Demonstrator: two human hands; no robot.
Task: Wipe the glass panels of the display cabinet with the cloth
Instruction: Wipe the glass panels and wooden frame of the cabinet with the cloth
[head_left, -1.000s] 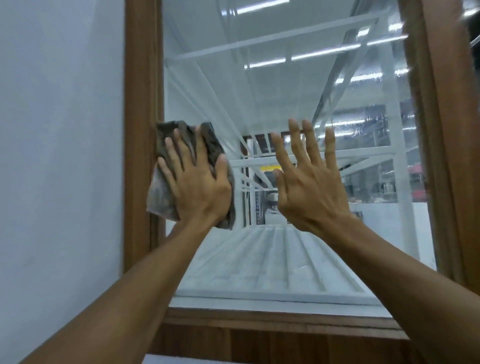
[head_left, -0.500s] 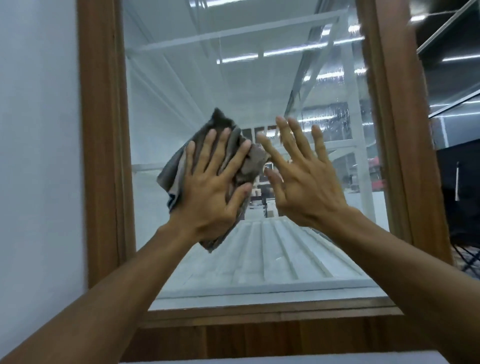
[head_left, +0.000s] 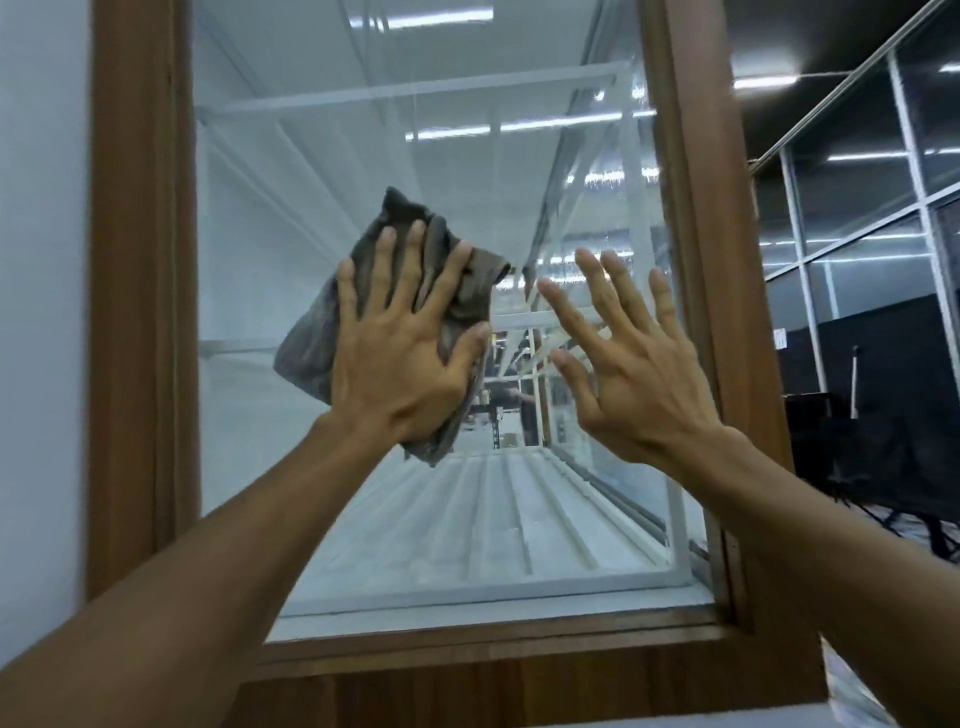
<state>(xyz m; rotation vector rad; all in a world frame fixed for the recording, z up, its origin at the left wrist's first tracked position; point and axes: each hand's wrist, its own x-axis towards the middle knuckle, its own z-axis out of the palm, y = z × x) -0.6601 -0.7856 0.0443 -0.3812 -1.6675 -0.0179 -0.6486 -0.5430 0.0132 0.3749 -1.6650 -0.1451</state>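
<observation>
The left hand (head_left: 400, 358), just toward 9 o'clock from the middle, lies flat with its fingers spread and presses a gray cloth (head_left: 311, 332) on the glass (head_left: 291, 156). The right hand (head_left: 639, 374), toward 3 o'clock, has straight, spread fingers and holds nothing. I cannot tell if it touches the glass. A brown wood frame (head_left: 140, 312) goes round the glass. Behind the glass, at 6 o'clock, is a white ribbed shelf (head_left: 467, 519). Far off at 3 o'clock is a dark room (head_left: 883, 389).

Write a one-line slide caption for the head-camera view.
Left hand presses a grey cloth flat against the cabinet's glass panel while the right hand spreads open beside it.
</observation>
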